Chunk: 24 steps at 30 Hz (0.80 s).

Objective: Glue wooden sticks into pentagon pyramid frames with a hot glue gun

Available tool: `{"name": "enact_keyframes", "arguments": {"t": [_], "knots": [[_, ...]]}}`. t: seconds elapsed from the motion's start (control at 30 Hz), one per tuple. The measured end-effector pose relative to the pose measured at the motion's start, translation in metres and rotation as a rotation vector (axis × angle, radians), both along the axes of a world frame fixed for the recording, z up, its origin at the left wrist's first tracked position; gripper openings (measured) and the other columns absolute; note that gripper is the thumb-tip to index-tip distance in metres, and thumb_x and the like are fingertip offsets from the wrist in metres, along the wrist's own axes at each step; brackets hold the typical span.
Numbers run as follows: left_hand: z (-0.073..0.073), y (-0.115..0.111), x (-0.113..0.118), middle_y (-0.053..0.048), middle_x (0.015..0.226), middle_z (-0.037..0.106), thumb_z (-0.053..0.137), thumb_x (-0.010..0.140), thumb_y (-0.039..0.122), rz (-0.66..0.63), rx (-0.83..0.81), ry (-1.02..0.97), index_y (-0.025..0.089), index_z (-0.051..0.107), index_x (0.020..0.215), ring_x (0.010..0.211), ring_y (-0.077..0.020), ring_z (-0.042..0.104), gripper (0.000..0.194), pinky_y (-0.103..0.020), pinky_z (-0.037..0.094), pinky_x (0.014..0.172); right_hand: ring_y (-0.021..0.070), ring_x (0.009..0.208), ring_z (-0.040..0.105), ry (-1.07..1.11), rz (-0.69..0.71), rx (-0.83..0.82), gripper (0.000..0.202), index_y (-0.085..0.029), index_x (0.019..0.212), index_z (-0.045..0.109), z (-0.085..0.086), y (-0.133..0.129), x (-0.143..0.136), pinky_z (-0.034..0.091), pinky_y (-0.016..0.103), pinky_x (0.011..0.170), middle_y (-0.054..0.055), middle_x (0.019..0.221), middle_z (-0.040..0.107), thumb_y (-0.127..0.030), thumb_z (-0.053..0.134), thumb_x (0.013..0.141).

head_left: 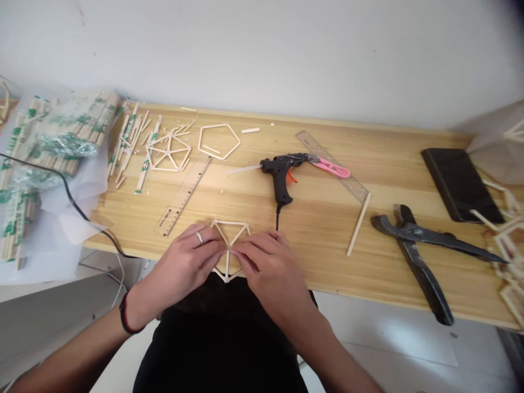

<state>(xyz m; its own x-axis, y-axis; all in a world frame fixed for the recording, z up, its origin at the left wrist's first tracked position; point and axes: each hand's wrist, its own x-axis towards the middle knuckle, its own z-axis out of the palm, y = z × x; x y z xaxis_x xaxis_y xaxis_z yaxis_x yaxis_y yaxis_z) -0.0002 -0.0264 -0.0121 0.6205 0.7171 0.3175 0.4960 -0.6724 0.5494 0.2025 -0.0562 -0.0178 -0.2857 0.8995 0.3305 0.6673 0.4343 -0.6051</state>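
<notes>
A small pentagon frame of wooden sticks [227, 266], with spokes meeting at its centre, lies at the table's front edge and juts slightly over it. My left hand [192, 254], with a ring on one finger, pinches the frame near the centre joint from the left. From the right, my right hand [266, 259] closes its fingertips at the same joint. Both hands cover the frame's sides, so the exact grip on single sticks is partly hidden. Beyond my right hand lies a black hot glue gun [280, 174] with an orange trigger, a glue stick poking out of its back.
A clear ruler [184, 196], a spoked pentagon [168, 153] and a plain pentagon [219, 141] lie to the left, near packed chopsticks [77, 125]. Rightward are a pink cutter [333, 167], another ruler [315, 146], a loose stick [359, 224], heavy pliers [417, 234] and a black phone-like slab [460, 183].
</notes>
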Motion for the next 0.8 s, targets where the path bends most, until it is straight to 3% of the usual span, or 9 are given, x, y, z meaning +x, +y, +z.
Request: {"name": "enact_keyframes", "arguments": {"t": [0.5,0.8], "knots": [[0.004,-0.002,0.004,-0.007,0.098,0.073,0.066,0.1,0.008,0.06,0.012,0.003,0.016,0.072,0.105,0.091,-0.0192,0.07,0.011,-0.032,0.061,0.083,0.0204,0.078,0.065,0.009,-0.052,0.028,0.015,-0.017,0.088,0.073,-0.003,-0.003,-0.001,0.045,0.04,0.092,0.003,0.084,0.075,-0.009,0.066,0.099],[0.006,0.003,0.003,-0.006,0.098,0.076,0.065,0.1,0.005,-0.042,0.024,-0.054,0.017,0.072,0.107,0.087,-0.0177,0.069,0.016,-0.032,0.061,0.078,0.0197,0.077,0.066,0.003,-0.101,0.013,0.017,-0.019,0.084,0.071,-0.003,-0.003,-0.007,0.046,0.039,0.088,0.003,0.082,0.073,-0.011,0.066,0.099]]}}
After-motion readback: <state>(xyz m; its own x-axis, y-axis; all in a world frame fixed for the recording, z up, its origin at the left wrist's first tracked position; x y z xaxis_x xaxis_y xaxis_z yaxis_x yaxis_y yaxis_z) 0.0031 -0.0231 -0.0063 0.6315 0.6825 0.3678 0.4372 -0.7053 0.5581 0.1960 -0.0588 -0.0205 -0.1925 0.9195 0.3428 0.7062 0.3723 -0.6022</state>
